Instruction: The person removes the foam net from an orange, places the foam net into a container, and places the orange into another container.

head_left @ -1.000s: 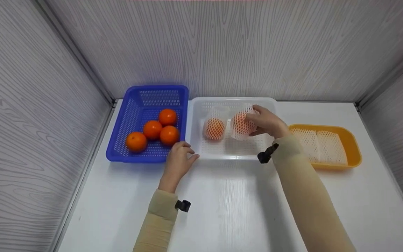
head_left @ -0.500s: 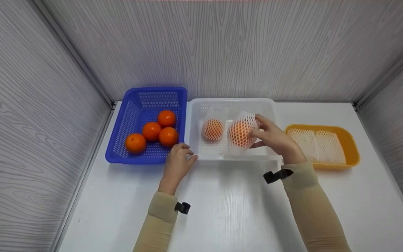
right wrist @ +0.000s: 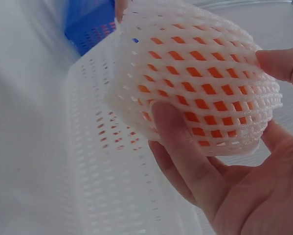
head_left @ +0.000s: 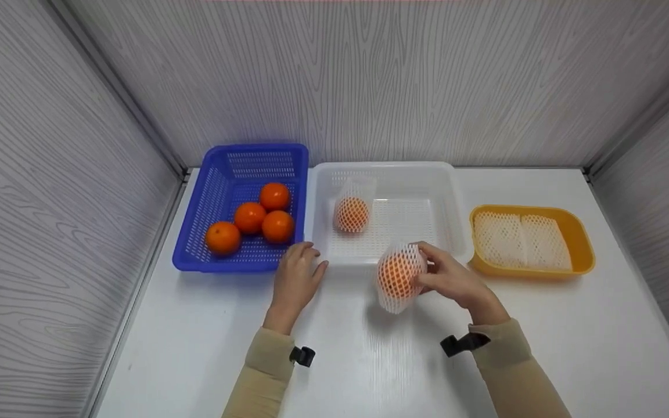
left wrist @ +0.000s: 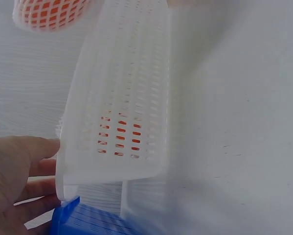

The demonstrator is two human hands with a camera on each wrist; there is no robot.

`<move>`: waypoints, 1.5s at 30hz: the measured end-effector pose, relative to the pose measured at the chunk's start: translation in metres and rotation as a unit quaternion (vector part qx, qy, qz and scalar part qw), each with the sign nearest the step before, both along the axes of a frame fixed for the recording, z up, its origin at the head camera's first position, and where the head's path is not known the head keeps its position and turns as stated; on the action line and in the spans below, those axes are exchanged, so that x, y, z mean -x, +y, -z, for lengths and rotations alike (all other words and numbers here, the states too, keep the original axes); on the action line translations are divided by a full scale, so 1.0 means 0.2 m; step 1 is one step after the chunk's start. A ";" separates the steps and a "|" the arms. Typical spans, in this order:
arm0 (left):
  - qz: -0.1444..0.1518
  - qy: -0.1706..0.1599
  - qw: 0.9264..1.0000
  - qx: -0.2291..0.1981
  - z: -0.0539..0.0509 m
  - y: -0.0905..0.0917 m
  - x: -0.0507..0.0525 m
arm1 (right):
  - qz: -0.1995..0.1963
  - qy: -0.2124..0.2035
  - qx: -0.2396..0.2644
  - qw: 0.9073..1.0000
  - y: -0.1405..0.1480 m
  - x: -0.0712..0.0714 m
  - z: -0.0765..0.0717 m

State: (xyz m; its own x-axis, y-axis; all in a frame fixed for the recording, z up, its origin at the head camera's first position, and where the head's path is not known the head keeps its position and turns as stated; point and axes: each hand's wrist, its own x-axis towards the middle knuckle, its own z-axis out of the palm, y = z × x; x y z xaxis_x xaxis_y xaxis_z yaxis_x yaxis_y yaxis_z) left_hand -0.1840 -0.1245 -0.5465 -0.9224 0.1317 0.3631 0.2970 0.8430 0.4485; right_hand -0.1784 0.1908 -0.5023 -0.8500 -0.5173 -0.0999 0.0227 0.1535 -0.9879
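Observation:
My right hand (head_left: 453, 281) grips an orange in a white foam net sleeve (head_left: 398, 276), raised just in front of the white basket (head_left: 387, 264). In the right wrist view, fingers and thumb wrap around the netted orange (right wrist: 200, 83), whose loose net end sticks out. My left hand (head_left: 297, 273) rests where the front corners of the blue basket (head_left: 236, 267) and white basket meet. Seen from the left wrist, its thumb and loosely extended fingers touch the white rim (left wrist: 61, 161). Another netted orange (head_left: 352, 215) sits in the white basket's left part.
Several bare oranges (head_left: 249, 217) lie in the blue basket at the left. To the right, a yellow tray (head_left: 583, 244) holds flat white foam nets (head_left: 500, 238). Patterned panels (head_left: 369, 81) enclose the white table (head_left: 358, 371) at the back and sides.
My right hand has lifted the netted orange out of the white basket and brought it nearer to me, past the front rim. The left hand has stayed almost in place.

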 end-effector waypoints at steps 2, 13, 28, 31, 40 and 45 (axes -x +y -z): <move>0.009 -0.012 1.000 0.009 0.00 -0.01 -0.01 | -0.003 -0.003 -0.003 1.000 0.00 -0.03 0.05; 0.035 0.066 0.997 0.015 0.01 0.01 -0.10 | -0.012 0.049 -0.086 0.995 -0.03 -0.11 0.25; 0.214 -0.149 0.965 -0.017 0.05 0.18 -0.21 | -0.012 0.150 -0.124 0.981 -0.07 -0.14 0.33; 0.213 -0.199 0.957 -0.011 0.07 0.21 -0.20 | -0.021 0.135 -0.112 0.984 -0.09 -0.17 0.27; 0.212 -0.269 0.939 -0.020 0.12 0.29 -0.19 | -0.046 0.146 -0.064 0.986 -0.09 -0.17 0.32; 0.220 -0.248 0.942 -0.043 0.14 0.31 -0.19 | -0.021 0.121 -0.052 0.991 -0.09 -0.16 0.41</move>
State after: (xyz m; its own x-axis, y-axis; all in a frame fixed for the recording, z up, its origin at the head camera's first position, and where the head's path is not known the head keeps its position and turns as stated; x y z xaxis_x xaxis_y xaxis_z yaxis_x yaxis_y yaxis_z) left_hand -0.1460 -0.0626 -0.5749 -0.8441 0.5315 -0.0709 0.3463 0.6413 0.6847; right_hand -0.1471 0.1735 -0.5846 -0.8330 -0.5510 0.0504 -0.2222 0.2496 -0.9425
